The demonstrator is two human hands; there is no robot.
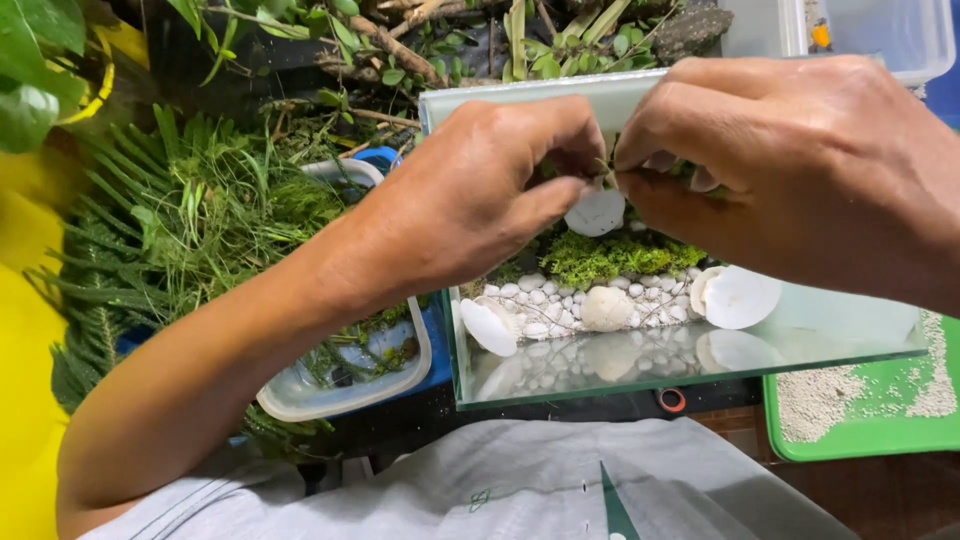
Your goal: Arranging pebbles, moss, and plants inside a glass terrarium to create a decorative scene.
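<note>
A small glass tank (800,345) stands in front of me, holding green moss (610,255), white pebbles (590,295) and white shells (738,296). Both hands hover over its open top. My left hand (480,190) and my right hand (800,160) pinch together at a thin plant stem just above a round white shell (596,212). The fingertips of both hands meet there, and the stem is mostly hidden by them.
A clear plastic tub (350,390) with ferns and grassy plants (200,220) sits left of the tank. A green tray (860,420) with pale sand lies at the right. Branches and leaves crowd the back, beside a clear container (880,35).
</note>
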